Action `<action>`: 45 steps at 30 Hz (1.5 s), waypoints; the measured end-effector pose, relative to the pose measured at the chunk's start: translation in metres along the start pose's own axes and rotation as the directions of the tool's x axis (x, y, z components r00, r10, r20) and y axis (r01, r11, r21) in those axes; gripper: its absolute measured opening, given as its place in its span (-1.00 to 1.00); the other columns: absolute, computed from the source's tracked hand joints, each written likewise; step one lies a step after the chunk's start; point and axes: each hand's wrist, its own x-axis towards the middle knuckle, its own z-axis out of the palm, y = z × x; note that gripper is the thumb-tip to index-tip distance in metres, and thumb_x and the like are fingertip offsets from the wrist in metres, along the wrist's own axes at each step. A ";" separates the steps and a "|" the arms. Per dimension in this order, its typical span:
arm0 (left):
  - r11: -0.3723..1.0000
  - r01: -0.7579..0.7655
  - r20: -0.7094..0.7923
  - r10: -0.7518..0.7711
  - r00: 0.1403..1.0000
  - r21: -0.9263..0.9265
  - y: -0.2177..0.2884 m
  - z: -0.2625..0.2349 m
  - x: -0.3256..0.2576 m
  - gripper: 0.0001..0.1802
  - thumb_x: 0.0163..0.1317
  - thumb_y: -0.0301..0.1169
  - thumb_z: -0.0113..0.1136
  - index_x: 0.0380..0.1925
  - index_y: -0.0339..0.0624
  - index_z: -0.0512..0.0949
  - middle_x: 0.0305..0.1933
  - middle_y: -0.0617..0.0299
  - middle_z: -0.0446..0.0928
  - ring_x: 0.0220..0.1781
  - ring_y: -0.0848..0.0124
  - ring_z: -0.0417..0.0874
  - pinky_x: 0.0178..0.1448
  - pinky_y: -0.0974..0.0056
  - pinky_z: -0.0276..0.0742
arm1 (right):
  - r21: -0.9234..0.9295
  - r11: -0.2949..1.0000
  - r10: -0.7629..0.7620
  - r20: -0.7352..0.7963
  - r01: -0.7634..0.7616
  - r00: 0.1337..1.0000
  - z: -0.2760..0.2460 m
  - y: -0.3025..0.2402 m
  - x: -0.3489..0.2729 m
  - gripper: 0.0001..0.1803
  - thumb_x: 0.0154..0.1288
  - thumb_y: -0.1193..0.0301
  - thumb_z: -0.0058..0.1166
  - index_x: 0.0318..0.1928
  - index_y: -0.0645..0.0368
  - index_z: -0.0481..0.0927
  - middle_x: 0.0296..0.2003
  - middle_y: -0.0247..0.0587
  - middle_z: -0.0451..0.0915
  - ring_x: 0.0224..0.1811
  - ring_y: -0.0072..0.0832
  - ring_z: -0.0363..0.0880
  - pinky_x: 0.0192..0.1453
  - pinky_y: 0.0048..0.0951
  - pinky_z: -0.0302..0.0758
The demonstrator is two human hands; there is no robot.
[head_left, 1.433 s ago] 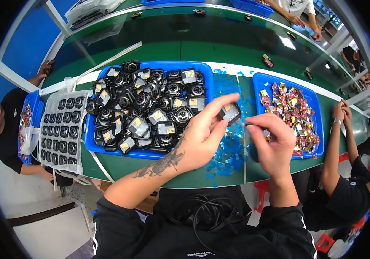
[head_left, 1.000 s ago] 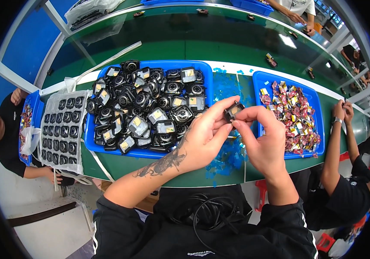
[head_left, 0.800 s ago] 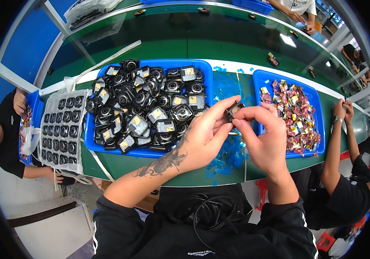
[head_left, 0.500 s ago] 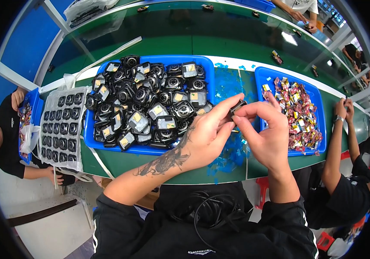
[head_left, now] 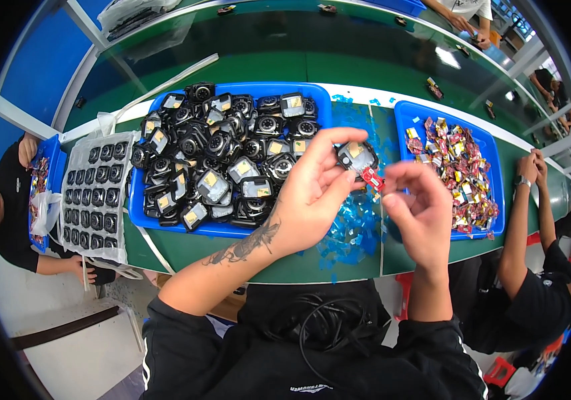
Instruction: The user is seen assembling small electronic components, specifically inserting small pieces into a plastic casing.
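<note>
Left hand [head_left: 312,193] comes up from the lower edge on a tattooed forearm and is closed around a small black module [head_left: 355,157], pinched between thumb and fingertips and held in the air above the green bench [head_left: 299,67], just over the gap between the two blue trays. Largest of the things around it is the big blue tray [head_left: 229,231] to the left, heaped with many more black modules of the same kind, some showing a pale square face. To the right lies a second blue tray [head_left: 489,160] filled with small red and yellow pieces. Further left a white pocketed sheet [head_left: 95,193] carries rows of dark parts, and a litter of blue film scraps [head_left: 352,230] covers the bench below the hands. Right hand [head_left: 419,213] sits just beside the held module, lower and to its right, fingers curled with thumb and forefinger pinched toward a small red piece [head_left: 371,177] that touches the module's lower right corner; whether the fingers actually grip that piece cannot be told. The module's long axis tilts from upper left to lower right, pointing at the right hand, which is the nearer one to the red piece. Other people's arms show at both sides.
</note>
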 end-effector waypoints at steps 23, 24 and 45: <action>0.926 0.213 0.109 -0.258 0.960 0.313 0.009 -0.004 0.001 -0.86 0.19 -0.58 0.24 -0.27 -0.45 0.66 -0.21 0.12 0.65 -0.16 0.48 0.67 -0.06 0.38 0.62 | 0.152 0.988 -0.016 0.070 0.005 0.997 -0.001 0.002 -0.014 -0.77 0.27 0.63 0.13 -0.06 0.32 0.48 -0.25 -0.30 0.52 -0.22 -0.66 0.50 -0.13 -0.63 0.45; 0.928 0.240 0.146 -0.290 0.946 0.286 0.007 -0.006 0.001 -0.81 0.20 -0.60 0.23 -0.18 -0.44 0.63 -0.14 0.10 0.64 -0.10 0.47 0.66 0.00 0.38 0.61 | 0.119 0.992 -0.037 0.057 0.030 0.998 0.001 0.000 -0.014 -0.73 0.24 0.65 0.16 -0.06 0.32 0.47 -0.27 -0.31 0.52 -0.23 -0.66 0.50 -0.14 -0.63 0.45; 0.990 0.037 0.134 -0.054 0.989 0.133 -0.005 0.005 -0.005 -0.49 0.25 -0.74 0.03 0.22 -0.32 0.34 0.21 0.07 0.44 0.19 0.40 0.54 0.23 0.33 0.51 | -0.212 0.949 -0.283 -0.234 0.236 0.930 0.016 0.031 -0.013 -0.73 0.11 0.67 0.30 -0.22 0.28 0.48 -0.36 -0.33 0.52 -0.41 -0.70 0.46 -0.29 -0.68 0.40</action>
